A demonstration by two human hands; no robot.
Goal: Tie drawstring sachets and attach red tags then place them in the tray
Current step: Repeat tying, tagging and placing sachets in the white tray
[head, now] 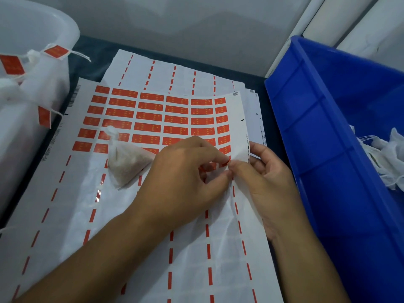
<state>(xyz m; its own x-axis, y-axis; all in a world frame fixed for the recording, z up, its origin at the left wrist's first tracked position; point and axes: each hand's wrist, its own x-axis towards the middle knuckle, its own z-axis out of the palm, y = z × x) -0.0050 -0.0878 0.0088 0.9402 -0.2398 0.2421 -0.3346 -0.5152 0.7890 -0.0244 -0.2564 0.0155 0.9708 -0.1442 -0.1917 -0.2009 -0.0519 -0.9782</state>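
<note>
A small red rectangular tag (220,164) sat pinched at the left hand's (185,171) fingertips, half peeled from the glossy white sticker sheet (153,119). That hand's thumb and forefinger were curled tight on the tag. Just across from them, the right hand (266,178) pinched the sheet's lifted, curling right edge, its other fingers loosely bent behind the paper. Just left of the left knuckles lay a tied drawstring sachet (126,158), a soft pyramid of translucent white mesh filled with pale grain, knotted at the top, resting on the sheet. Well left of the fingers stood a frosted white plastic tub (43,25) holding tagged sachets (32,60). Right of the right hand rose a ribbed blue plastic bin (328,138) with crumpled white sachets (384,156).
</note>
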